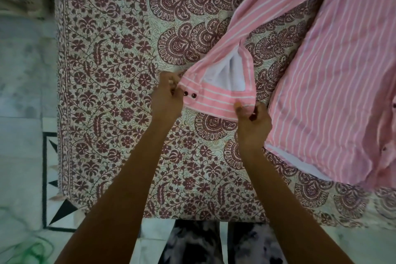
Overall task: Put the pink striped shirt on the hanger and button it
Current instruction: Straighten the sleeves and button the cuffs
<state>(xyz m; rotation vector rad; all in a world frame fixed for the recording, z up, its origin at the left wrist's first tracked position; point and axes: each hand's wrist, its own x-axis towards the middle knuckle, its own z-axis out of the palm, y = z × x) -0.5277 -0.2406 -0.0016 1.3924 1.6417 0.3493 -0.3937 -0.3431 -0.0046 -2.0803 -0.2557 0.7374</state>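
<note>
The pink striped shirt point(342, 75) is laid on a bed point(102, 178) that is covered by a maroon and cream bedspread point(120, 34) printed with flowers and paisley fans. The shirt's body is spread over the right side of the bed, and its far part is cut off by the frame's top and right edges. The cloth is a soft pink, crossed by thin white stripes that run lengthwise down the body. A paler white inside face is shown along the lower hem.

One sleeve point(270, 10) is stretched from the upper right down towards the middle of the bed. Its placket is parted, so the white inside is exposed in a wedge above the cuff point(216, 96). On the cuff the stripes are set crosswise, and two dark round buttons point(189, 94) are sewn side by side near its left end.

The cuff is held taut between both hands. The left end, just beside the buttons, is pinched by the left hand point(167, 100), whose grip is clamped on the fabric. The right end is pinched between thumb and fingers of the right hand point(252, 124), that grip likewise clamped on the cuff.

A pale tiled floor point(21, 96) with a black triangle border is seen left of the bed, and dark patterned trousers point(192, 242) are seen below it.
</note>
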